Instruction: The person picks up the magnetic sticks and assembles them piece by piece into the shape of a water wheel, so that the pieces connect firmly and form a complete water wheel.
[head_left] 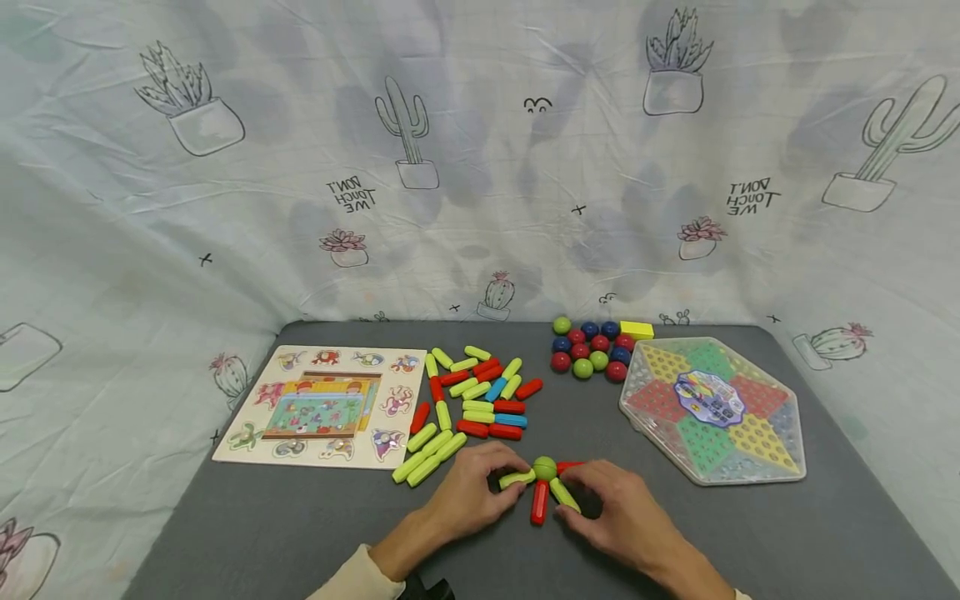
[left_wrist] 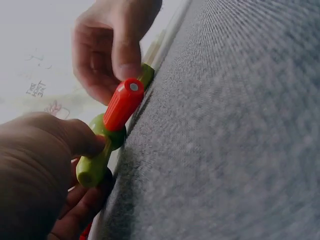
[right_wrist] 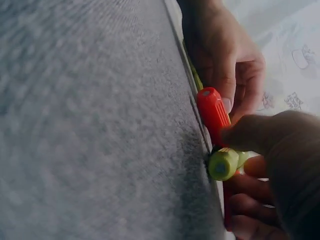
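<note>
A green ball (head_left: 544,468) lies on the grey table with magnetic rods spread around it. My left hand (head_left: 480,485) pinches the yellow-green rod (head_left: 517,479) on the ball's left, its thumb and fingers on either side, as the left wrist view shows. With thumb and fingertips, my right hand (head_left: 622,512) holds the yellow-green rod (head_left: 564,496) at the ball's lower right. Between the hands a red rod (head_left: 539,503) points towards me; its end shows a grey disc in the left wrist view. Another red rod (head_left: 570,467) reaches right, partly hidden behind the right fingers.
Several loose red, blue and yellow-green rods (head_left: 477,407) lie beyond my left hand. A wooden picture board (head_left: 251,392) is at the left. Coloured balls (head_left: 580,351) and a yellow block (head_left: 637,330) sit at the back, near a hexagonal game box (head_left: 705,467) at the right.
</note>
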